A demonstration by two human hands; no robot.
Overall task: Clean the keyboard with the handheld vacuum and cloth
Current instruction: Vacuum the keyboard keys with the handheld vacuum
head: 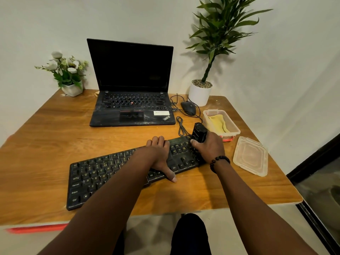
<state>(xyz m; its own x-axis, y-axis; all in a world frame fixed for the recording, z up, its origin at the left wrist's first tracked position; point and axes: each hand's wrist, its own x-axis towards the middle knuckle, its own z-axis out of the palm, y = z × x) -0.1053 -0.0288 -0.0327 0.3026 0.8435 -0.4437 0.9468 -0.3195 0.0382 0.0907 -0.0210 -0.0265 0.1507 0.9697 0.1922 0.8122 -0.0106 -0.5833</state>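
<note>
A black keyboard [103, 173] lies slanted on the wooden table [46, 129]. My left hand [161, 155] rests flat across its right half, fingers over the far edge and thumb at the near edge. My right hand [208, 148] grips a small black handheld vacuum [198, 132], held upright over the keyboard's right end. A yellow cloth [219, 122] lies inside a clear plastic box [233, 129] just behind that hand.
An open black laptop [132, 107] sits behind the keyboard. A black mouse [187, 107] and its cable lie beside it. The box's lid [250, 156] lies at the right edge. A white potted plant [199, 94] and a flower pot [71, 89] stand at the back.
</note>
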